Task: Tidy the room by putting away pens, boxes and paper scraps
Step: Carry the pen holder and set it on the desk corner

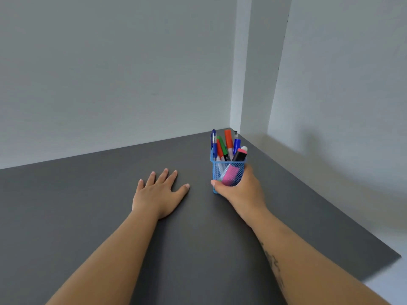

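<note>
A dark grey matte tabletop [88, 216] fills the near view and runs back into a corner of plain white walls [110, 62]. On it the left hand [157, 192] lies palm down, fingers spread and empty. Just beyond, the right hand [240, 188] has its fingers wrapped round the small blue wire-mesh pen holder [228, 172], standing upright near the corner. The coloured pens and markers [226, 146] look already gathered; no boxes or scraps are visible.

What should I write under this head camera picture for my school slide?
Right hand grips a blue mesh pen holder full of pens on a dark table; left hand rests flat.
</note>
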`<state>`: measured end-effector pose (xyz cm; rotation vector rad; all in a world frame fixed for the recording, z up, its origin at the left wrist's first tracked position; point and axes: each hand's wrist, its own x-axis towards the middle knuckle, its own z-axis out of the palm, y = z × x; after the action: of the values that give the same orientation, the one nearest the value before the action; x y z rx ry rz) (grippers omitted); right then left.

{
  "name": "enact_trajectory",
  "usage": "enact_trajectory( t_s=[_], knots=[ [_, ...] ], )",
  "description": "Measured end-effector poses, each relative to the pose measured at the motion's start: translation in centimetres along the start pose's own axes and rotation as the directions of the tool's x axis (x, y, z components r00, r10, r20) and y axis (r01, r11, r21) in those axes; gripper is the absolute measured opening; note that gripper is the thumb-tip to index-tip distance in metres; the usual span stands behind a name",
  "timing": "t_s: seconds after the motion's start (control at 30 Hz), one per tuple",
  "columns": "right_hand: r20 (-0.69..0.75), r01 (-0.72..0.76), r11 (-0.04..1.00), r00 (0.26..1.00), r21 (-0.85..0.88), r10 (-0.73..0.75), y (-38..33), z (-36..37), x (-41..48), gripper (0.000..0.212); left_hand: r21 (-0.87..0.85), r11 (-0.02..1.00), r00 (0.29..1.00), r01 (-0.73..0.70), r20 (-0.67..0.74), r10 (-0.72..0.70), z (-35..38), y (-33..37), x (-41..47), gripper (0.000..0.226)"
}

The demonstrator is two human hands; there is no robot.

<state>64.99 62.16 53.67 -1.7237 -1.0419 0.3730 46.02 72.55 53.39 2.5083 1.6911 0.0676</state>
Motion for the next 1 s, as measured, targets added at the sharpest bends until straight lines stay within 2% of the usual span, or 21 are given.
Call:
enact_trajectory(
  t_s=[0.13, 0.3, 0.47, 0.7, 0.83, 0.9, 1.0],
  knots=[
    [-0.014, -0.027, 0.997, 1.000, -0.075, 0.026, 1.4, 0.8, 5.1, 0.060, -0.008, 1.000, 1.000, 0.027, -0.002, -0.027, 0.1, 0.3, 3.9, 0.078],
    [-0.002, 0.010, 0.986, 1.000, -0.167, -0.011, 2.8, 2.5, 11.0, 0.069, -0.018, 0.998, 0.998, 0.060, -0.010, -0.060, 0.1, -0.2, 8.5, 0.080],
    [-0.007, 0.021, 0.953, 1.000, -0.302, -0.024, 4.3, 3.9, 16.5, 0.038, -0.013, 0.997, 0.997, 0.079, -0.021, -0.080, 0.2, -0.7, 11.5, 0.080],
    [-0.162, -0.125, 0.884, 0.985, -0.450, 0.057, 4.4, 4.8, 21.2, 0.035, -0.017, 0.997, 0.996, 0.074, -0.038, -0.075, 0.4, -0.9, 11.9, 0.078],
    [-0.248, -0.176, 0.878, 0.966, -0.445, 0.068, 3.9, 5.0, 22.5, 0.036, -0.003, 0.998, 0.996, 0.068, -0.052, -0.068, 0.4, -0.9, 11.9, 0.078],
    [-0.237, -0.135, 0.884, 0.971, -0.447, 0.029, 3.9, 5.2, 22.7, 0.032, -0.001, 0.998, 0.996, 0.070, -0.060, -0.070, 0.3, -0.8, 11.9, 0.077],
    [-0.106, 0.104, 0.880, 0.979, -0.464, -0.172, 3.8, 5.5, 22.1, 0.022, -0.003, 0.997, 0.996, 0.071, -0.053, -0.072, 0.2, -0.6, 11.8, 0.076]
  ],
)
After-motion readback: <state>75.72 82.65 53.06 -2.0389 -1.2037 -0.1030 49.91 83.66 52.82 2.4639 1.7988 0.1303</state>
